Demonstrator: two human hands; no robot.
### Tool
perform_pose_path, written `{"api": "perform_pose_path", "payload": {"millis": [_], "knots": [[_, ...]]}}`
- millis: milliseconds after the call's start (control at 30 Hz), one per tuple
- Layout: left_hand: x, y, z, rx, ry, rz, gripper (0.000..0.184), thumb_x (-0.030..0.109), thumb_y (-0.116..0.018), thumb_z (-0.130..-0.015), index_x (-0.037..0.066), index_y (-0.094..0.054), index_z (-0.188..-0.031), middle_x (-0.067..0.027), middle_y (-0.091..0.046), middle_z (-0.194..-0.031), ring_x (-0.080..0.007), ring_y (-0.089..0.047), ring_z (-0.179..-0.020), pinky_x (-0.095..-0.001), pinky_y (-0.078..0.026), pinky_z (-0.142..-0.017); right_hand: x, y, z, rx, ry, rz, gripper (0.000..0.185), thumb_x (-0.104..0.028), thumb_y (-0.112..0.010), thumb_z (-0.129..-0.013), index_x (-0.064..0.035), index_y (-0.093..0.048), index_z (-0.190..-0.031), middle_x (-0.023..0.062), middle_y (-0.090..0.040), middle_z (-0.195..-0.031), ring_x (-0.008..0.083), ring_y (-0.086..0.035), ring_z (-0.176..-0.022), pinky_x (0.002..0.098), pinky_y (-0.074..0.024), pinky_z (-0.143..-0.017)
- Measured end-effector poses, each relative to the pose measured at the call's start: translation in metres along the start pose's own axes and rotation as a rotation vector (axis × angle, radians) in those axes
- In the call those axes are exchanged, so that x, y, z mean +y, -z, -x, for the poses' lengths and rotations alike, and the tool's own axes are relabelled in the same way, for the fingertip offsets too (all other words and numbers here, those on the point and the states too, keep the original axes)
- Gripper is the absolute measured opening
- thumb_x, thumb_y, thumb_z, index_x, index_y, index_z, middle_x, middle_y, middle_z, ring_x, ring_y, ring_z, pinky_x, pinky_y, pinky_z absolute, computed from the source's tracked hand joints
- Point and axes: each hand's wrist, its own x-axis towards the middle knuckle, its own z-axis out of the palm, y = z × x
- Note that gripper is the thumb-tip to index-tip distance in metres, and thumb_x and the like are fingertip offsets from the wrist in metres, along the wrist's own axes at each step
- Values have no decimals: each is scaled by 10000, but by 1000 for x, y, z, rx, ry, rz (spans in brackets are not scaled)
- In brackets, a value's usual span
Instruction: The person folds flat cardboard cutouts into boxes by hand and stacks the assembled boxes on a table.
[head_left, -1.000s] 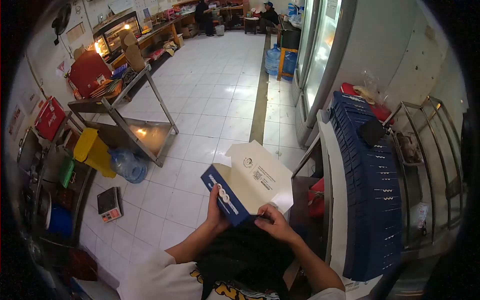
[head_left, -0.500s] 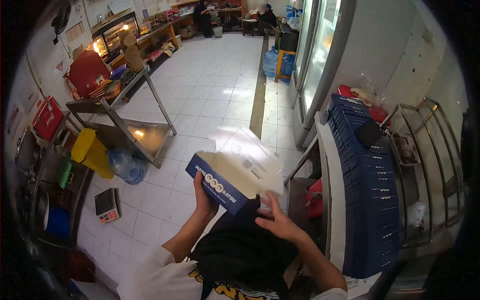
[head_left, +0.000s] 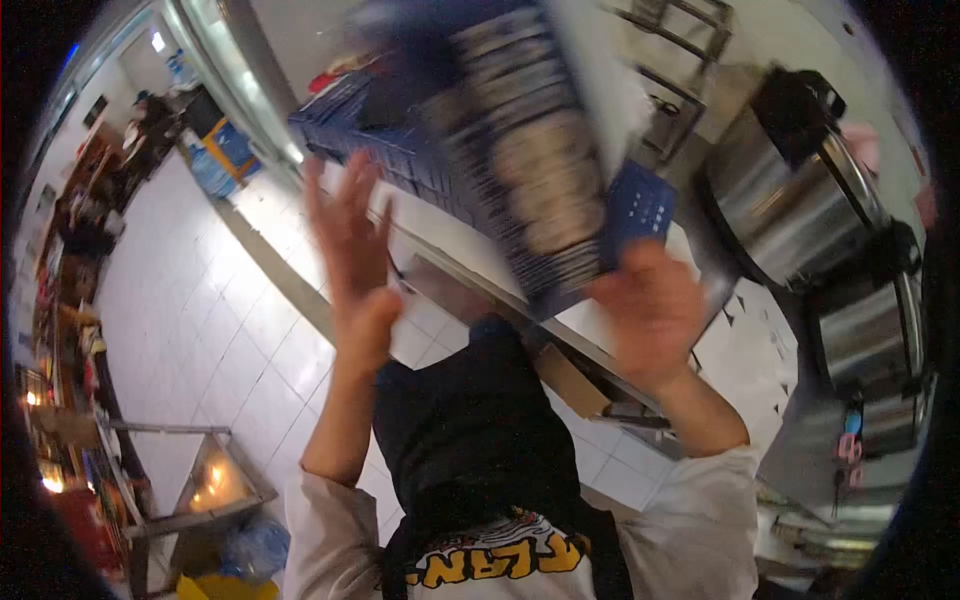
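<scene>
Left hand point(head_left: 355, 265) moved up and away, empty, fingers spread; right hand point(head_left: 650, 310) grips blurry blue cardboard point(head_left: 540, 170), so it's one-handed handling now.

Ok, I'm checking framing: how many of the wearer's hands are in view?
2: the left hand, open, apart from the blue box, and the right hand, gripping the box's lower end. The right is blurred; fingers may be hidden.

left hand point(head_left: 352, 255) open, fingers point(head_left: 355, 185) spread, forearm point(head_left: 337, 420) below it; right hand point(head_left: 650, 308) well apart, blurred, fingers curled.
</scene>
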Motion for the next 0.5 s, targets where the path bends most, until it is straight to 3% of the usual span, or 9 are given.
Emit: {"api": "perform_pose_path", "payload": {"millis": [67, 100, 167, 200, 267, 433, 500], "knots": [[-20, -33, -10, -297, -62, -43, 1209, 485, -836, -644, 103, -87, -1512, -175, -296, -1495, -324, -307, -1380, -485, -242, -1120, -2, 45, 11, 401, -73, -184, 130, -73, -616, -909, -7, -599, -1020, 61, -661, -910, 144, -612, -785, 240, -472, -718], [-26, -50, -14, -450, -63, -115, 1214, 473, -846, -637, 95, -93, -1511, -190, -276, -1507, -333, -288, -1391, -492, -231, -1122, -6, 71, 5, 441, 25, 114, 121, -78, -603, -927, -6, -594, -1024, 46, -655, -921, 109, -587, -782, 205, -450, -706], [-50, -91, -19, -652, -257, -174, 1040, 481, -793, -694, 57, -251, -1474, -194, -320, -1487, -315, -270, -1404, -501, -189, -1137, -1, 99, 9, 569, -69, 172, 119, -92, -598, -937, -6, -593, -1018, 37, -648, -912, 84, -564, -783, 203, -444, -711], [-62, -115, -20, -669, -267, -157, 1040, 481, -793, -694, 57, -251, -1474, -194, -320, -1487, -315, -270, -1404, -501, -189, -1137, 7, 118, 16, 689, -149, 201, 120, -107, -592, -947, -5, -592, -1011, 29, -641, -903, 60, -540, -784, 201, -438, -716], [-80, -142, -23, -930, -237, -287, 990, 539, -762, -697, 61, -325, -1446, -192, -354, -1472, -340, -295, -1392, -556, -182, -1128, 50, 139, 43, 549, -367, 262, 171, -151, -617, -939, -24, -592, -1051, 13, -652, -872, 55, -549, -785, 201, -428, -713], [-110, -173, -11, -1083, -296, -521, 914, 600, -693, -726, 101, -381, -1426, -205, -377, -1456, -368, -320, -1373, -576, -203, -1115, 83, 96, 68, 422, -882, 5, 172, -125, -568, -955, -50, -582, -1109, 44, -663, -885, 72, -580, -787, 225, -457, -677], [-115, -172, -10, -1104, -384, -651, 871, 619, -634, -772, 114, -376, -1434, -208, -357, -1471, -361, -306, -1385, -584, -190, -1114, 74, 84, 58, 452, -886, -189, 168, -115, -543, -962, -67, -582, -1118, 38, -661, -906, 84, -597, -795, 239, -475, -681]]}}
